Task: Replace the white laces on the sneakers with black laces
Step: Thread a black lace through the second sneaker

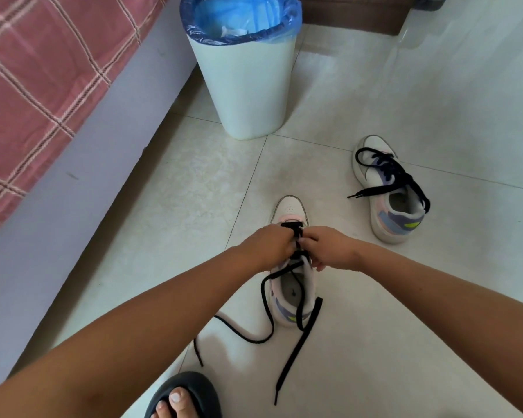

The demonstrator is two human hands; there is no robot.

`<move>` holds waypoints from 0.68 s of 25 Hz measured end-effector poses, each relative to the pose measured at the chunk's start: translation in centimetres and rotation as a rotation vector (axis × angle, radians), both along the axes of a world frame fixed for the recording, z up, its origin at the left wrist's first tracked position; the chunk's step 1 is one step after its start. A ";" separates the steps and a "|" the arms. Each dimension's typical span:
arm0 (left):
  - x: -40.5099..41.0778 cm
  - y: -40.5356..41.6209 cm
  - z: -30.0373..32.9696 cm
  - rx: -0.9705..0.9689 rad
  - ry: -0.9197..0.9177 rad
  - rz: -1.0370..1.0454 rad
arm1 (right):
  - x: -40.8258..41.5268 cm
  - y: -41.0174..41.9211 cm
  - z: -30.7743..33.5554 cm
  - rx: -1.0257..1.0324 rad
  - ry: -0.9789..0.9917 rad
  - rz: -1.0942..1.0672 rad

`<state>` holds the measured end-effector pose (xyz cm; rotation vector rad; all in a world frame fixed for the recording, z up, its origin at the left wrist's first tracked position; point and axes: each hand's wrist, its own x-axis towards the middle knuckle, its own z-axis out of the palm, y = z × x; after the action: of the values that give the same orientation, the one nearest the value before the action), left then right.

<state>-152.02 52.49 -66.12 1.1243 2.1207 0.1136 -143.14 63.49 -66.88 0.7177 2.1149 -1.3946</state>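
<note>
Your left hand (267, 245) and right hand (328, 250) meet over the tongue of the near sneaker (290, 267), which stands on the tiled floor (405, 86) with its toe pointing away from you. The fingers of both hands are curled down onto the crossed part of the black lace (299, 312); your knuckles hide the fingertips, so you cannot tell exactly which strand each hand pinches. Below your hands the lace runs across the shoe's opening, and its two loose ends trail onto the floor toward you (one loops to the left, the other lies nearly straight).

The second sneaker (390, 191) lies to the right and farther off, well apart from the first, toe away from you, with its own black lace (393, 173) threaded loosely and one end hanging past the heel collar.

A white bin (248, 86) with a blue liner stands beyond, beside a bed with a pink checked cover (37, 70). Your foot in a dark slipper (183, 396) shows at the bottom edge.
</note>
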 end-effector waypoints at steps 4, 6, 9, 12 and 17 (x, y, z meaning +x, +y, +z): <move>0.0 -4.6 -1.3 0.286 -0.017 0.152 | 2.2 -0.4 -0.4 -0.087 0.157 -0.178; 0.2 -5.9 -2.7 0.299 -0.010 0.324 | 3.0 -0.8 -1.1 -0.143 0.166 -0.281; -1.0 -6.6 -3.0 0.319 -0.123 0.585 | 2.8 -0.4 -1.6 -0.138 0.096 -0.267; -0.9 -4.7 -1.9 0.329 -0.105 0.508 | 1.6 -0.6 -1.5 0.036 0.093 -0.262; -0.6 0.1 -0.6 0.143 -0.003 0.303 | 0.0 -0.7 -1.0 0.221 0.031 -0.119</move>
<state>-152.61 52.63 -66.74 0.8719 2.2966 0.4127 -143.18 62.79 -67.85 0.9268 2.3084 -1.2494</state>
